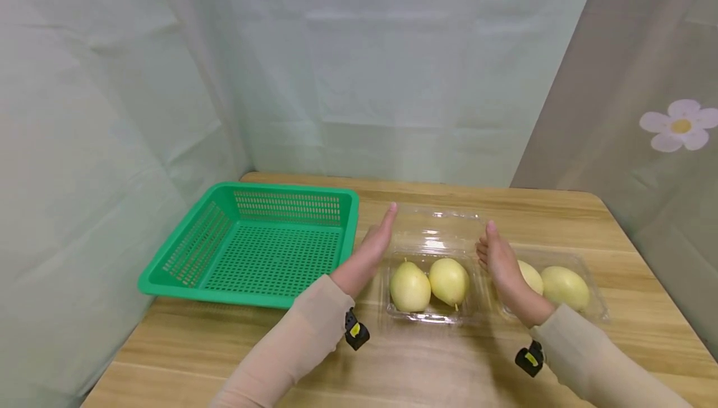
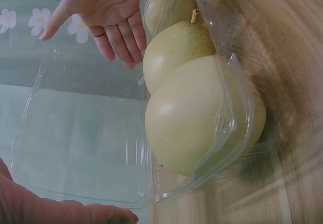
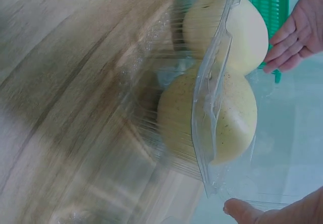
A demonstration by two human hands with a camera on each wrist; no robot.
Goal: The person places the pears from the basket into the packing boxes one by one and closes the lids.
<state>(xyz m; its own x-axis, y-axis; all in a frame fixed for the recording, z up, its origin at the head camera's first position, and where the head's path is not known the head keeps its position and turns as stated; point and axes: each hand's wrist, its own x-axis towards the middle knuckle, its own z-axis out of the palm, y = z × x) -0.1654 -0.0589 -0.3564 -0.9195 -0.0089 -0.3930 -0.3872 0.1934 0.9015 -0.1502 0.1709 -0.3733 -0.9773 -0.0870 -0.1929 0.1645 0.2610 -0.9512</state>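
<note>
A clear plastic clamshell box [image 1: 432,237] stands with its lid raised at the back, and two pale yellow-green pears [image 1: 410,286] lie side by side in its base. At the box's left side is my left hand [image 1: 367,255], thumb up and fingers straight. My right hand [image 1: 501,265] is at the opposite side, its palm turned toward the box. In the left wrist view, the right hand [image 2: 108,19] shows fingers extended and nothing held. The right wrist view has the left hand [image 3: 299,32] likewise extended beyond the pears [image 3: 234,118].
A green slotted plastic basket [image 1: 277,265] sits on the wooden table [image 1: 185,346] at the left. Another clear box [image 1: 597,299] with two pears [image 1: 565,288] is on the right, partly hidden by my right hand and forearm. Curtains [image 1: 387,71] hang behind the table.
</note>
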